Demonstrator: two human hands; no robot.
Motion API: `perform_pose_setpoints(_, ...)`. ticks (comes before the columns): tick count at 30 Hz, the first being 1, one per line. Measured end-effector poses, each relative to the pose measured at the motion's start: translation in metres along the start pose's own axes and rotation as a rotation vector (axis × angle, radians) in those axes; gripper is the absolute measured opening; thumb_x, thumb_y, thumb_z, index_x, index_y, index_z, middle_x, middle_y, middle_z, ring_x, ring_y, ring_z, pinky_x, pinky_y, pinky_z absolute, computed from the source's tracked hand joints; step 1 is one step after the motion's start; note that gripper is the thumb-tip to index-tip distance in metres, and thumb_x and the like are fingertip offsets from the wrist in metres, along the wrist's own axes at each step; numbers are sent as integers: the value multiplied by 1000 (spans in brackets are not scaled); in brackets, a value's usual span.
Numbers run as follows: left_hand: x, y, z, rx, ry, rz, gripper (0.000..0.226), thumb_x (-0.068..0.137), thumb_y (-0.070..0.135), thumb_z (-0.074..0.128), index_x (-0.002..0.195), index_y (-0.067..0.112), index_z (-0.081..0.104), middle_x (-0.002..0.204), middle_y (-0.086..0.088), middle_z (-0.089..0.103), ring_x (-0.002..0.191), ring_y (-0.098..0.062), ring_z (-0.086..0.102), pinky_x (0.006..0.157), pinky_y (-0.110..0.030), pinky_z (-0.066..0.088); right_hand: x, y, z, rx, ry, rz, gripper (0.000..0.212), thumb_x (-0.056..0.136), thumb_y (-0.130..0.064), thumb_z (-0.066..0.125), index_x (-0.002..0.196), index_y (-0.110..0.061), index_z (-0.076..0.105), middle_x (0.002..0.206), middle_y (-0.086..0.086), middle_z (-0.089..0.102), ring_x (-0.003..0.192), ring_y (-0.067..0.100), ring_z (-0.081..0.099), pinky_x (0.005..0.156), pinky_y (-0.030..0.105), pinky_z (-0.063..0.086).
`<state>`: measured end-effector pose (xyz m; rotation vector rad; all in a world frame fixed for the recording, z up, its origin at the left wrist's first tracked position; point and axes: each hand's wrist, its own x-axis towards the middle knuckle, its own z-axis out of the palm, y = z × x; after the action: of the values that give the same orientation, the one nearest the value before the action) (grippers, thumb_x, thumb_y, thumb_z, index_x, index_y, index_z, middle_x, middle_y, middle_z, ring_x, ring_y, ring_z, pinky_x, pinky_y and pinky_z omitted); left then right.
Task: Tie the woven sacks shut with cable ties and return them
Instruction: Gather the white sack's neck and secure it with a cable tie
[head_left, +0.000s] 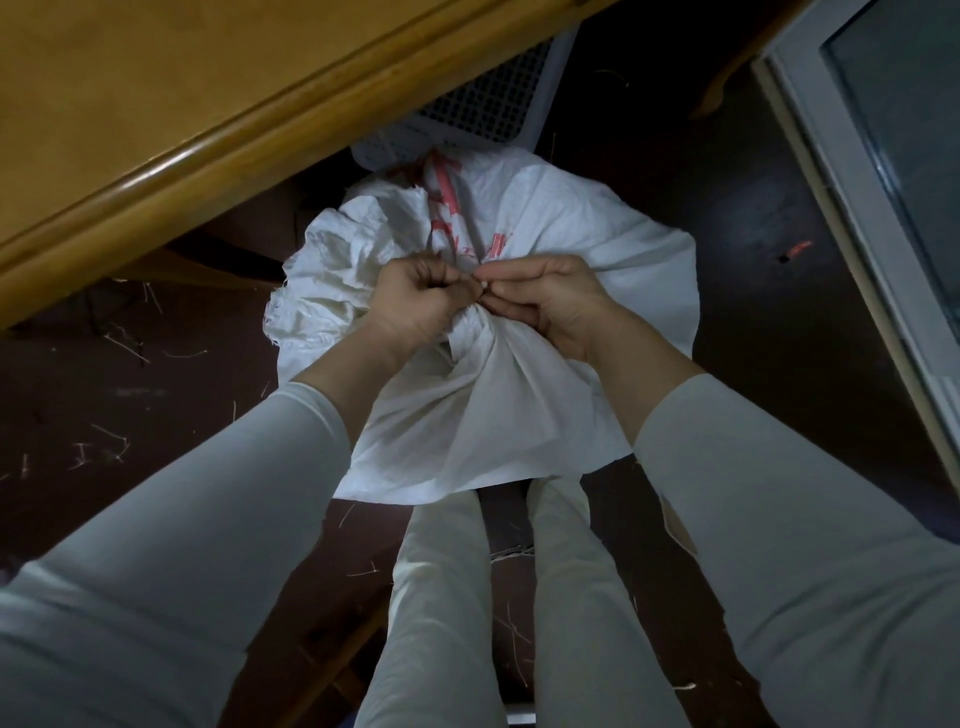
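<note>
Left hand (415, 299) and right hand (545, 299) curled, fingertips meeting — pinching a small white tie (484, 285) at the sack (571, 234)'s gathered neck. Sack stands under them on dark, scrap-littered floor (727, 182) — table (156, 104) beyond the left hand, basket (467, 114) past both.

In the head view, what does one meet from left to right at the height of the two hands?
The wooden table → frayed mouth of the woven sack → left hand → right hand → red scrap on the floor → white frame.
</note>
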<state>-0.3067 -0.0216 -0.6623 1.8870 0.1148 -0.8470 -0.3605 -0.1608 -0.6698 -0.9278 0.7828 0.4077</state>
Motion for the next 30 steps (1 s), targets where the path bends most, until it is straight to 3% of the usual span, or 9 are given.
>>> perform_pose_setpoints(5, -2, -2, 2, 14, 3, 21, 23, 80, -1, 67, 64, 14, 62, 45, 18, 61, 45, 8, 54, 55, -7, 46, 0, 6, 1, -78, 29, -128, 26, 78, 13, 63, 91, -9, 69, 70, 3, 72, 69, 12, 71, 67, 19, 58)
perform_pose_setpoints(8, -3, -2, 2, 42, 16, 31, 17, 81, 2, 67, 68, 11, 65, 59, 11, 63, 50, 9, 56, 62, -9, 47, -1, 4, 0, -237, 26, -190, 29, 79, 10, 64, 96, -12, 67, 72, 1, 72, 65, 7, 69, 62, 16, 55)
perform_pose_setpoints(12, -4, 0, 5, 69, 22, 24, 6, 81, 4, 69, 75, 1, 69, 67, 7, 61, 69, -10, 60, 81, -27, 50, -2, 1, -2, -262, 83, -166, 36, 82, 10, 60, 115, -5, 60, 84, 7, 67, 59, 5, 68, 57, 16, 54)
perform_pose_setpoints(15, -5, 1, 7, 72, 15, 16, 16, 80, 5, 70, 65, 9, 65, 67, 5, 63, 74, -16, 60, 85, -32, 51, -2, 0, -3, -350, 107, -183, 26, 87, 8, 56, 112, 3, 60, 80, 6, 63, 53, 2, 65, 55, 14, 54)
perform_pose_setpoints(19, -5, 0, 7, 67, 25, 18, 9, 79, 3, 70, 71, 5, 68, 48, 19, 61, 68, -10, 59, 83, -30, 51, 0, -4, -3, -554, 63, -195, 16, 86, 8, 56, 101, 8, 63, 74, 8, 62, 52, 3, 64, 56, 14, 54)
perform_pose_setpoints(22, -5, 0, 6, 83, 22, 34, 8, 79, 3, 70, 80, -5, 70, 45, 22, 60, 62, -3, 59, 79, -24, 51, 2, -10, -2, -715, 40, -204, 13, 86, 6, 58, 98, 7, 64, 74, 5, 62, 56, 5, 65, 60, 17, 57)
perform_pose_setpoints(24, -5, 0, 5, 99, 7, 44, 9, 79, 4, 70, 71, 6, 71, 46, 23, 60, 56, 4, 58, 76, -20, 50, 2, -11, 1, -787, 31, -222, 10, 87, 4, 59, 94, 3, 65, 75, 6, 63, 62, 9, 65, 64, 20, 58)
perform_pose_setpoints(26, -4, -2, 5, 94, 18, 47, 27, 78, 4, 71, 57, 18, 62, 46, 24, 61, 54, 6, 57, 73, -19, 50, 0, -11, 2, -853, 42, -254, 8, 86, 2, 59, 89, -2, 66, 77, 8, 65, 67, 15, 66, 69, 26, 59)
perform_pose_setpoints(30, -3, -4, 7, 71, 7, 32, 25, 79, 2, 70, 62, 18, 60, 50, 20, 63, 53, 10, 57, 69, -11, 49, -5, -14, 1, -1036, 58, -352, 6, 83, -5, 63, 84, -5, 69, 77, 8, 69, 73, 22, 69, 74, 37, 59)
